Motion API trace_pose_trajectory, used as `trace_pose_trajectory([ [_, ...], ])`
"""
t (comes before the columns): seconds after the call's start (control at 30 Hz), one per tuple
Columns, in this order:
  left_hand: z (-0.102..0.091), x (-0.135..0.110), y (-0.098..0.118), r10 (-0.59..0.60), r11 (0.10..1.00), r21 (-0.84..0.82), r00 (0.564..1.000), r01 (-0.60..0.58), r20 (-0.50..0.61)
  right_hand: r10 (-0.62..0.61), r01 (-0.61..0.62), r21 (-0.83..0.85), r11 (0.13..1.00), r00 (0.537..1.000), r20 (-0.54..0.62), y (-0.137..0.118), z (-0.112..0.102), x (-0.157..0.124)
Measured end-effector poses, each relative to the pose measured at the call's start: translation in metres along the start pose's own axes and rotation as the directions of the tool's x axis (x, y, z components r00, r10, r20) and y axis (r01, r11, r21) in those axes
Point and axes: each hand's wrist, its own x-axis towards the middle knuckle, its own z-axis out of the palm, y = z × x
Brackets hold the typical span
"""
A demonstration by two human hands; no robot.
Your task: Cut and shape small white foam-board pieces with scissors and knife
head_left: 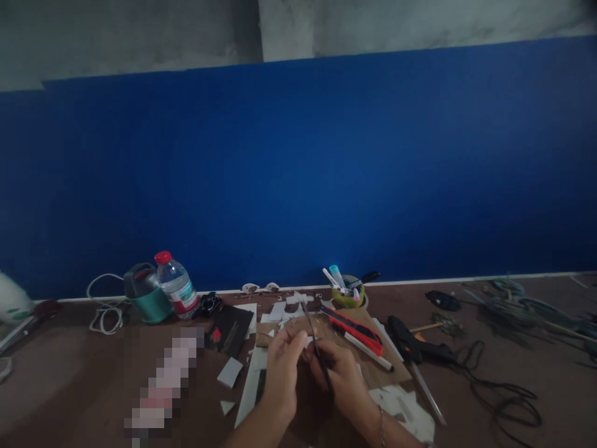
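Observation:
My left hand (283, 367) is closed, pinching a small white piece of paper or card (308, 341) between thumb and fingers. Beside it, my right hand (342, 373) grips what look like scissors (318, 350), seen edge-on, with a dark handle and a thin blade pointing away from me. The blade passes close to the white piece; whether it touches cannot be made out. Under and beyond both hands lies a brown board (373, 372). On it rest a red and black utility knife (357, 331) and a white pen (368, 352). White scraps (277, 311) lie past my fingertips.
A green pen cup (349, 300) stands near the blue wall. To the right lies a black glue gun (420, 348) with a coiled cord. At left are a water bottle (178, 289), a teal container (150, 306) and a black card (228, 331). More scraps (405, 410) lie front right.

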Motion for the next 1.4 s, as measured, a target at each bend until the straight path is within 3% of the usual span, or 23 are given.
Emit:
trace_pose_trajectory([
  [0.13,-0.001,0.003,0.005,0.032,0.994,0.108,0.999,-0.034,0.014,0.079,-0.077,0.071,0.994,0.997,-0.022,-0.003,-0.001,0.002],
  [0.23,-0.002,0.006,0.012,0.051,0.968,0.243,0.998,-0.061,0.047,0.073,-0.061,0.134,0.989,0.993,-0.091,-0.007,-0.006,0.005],
  [0.43,-0.002,0.010,0.021,0.188,0.814,0.527,0.969,-0.245,0.161,0.085,-0.069,0.160,0.985,0.992,-0.098,-0.004,-0.012,0.009],
  [0.63,-0.004,0.009,0.019,0.043,0.887,0.446,0.983,-0.121,0.181,0.110,-0.091,0.168,0.982,0.988,-0.107,-0.005,-0.012,0.009],
  [0.87,-0.008,0.015,0.008,-0.019,0.901,0.432,0.992,-0.036,0.122,0.081,-0.060,0.192,0.979,0.991,-0.105,-0.002,-0.013,0.010],
  [1.07,-0.009,0.014,0.012,0.043,0.943,0.330,0.999,-0.048,0.021,0.085,-0.082,0.083,0.993,0.996,-0.035,-0.007,-0.009,0.007],
  [1.2,-0.006,0.009,0.017,0.094,0.961,0.267,0.993,-0.073,-0.069,-0.011,0.011,0.011,1.000,1.000,0.012,-0.006,-0.005,0.003],
  [1.4,0.000,0.002,0.011,0.054,0.984,0.176,0.995,-0.039,-0.079,-0.042,0.053,-0.131,0.990,0.996,0.082,-0.005,-0.004,-0.001],
])
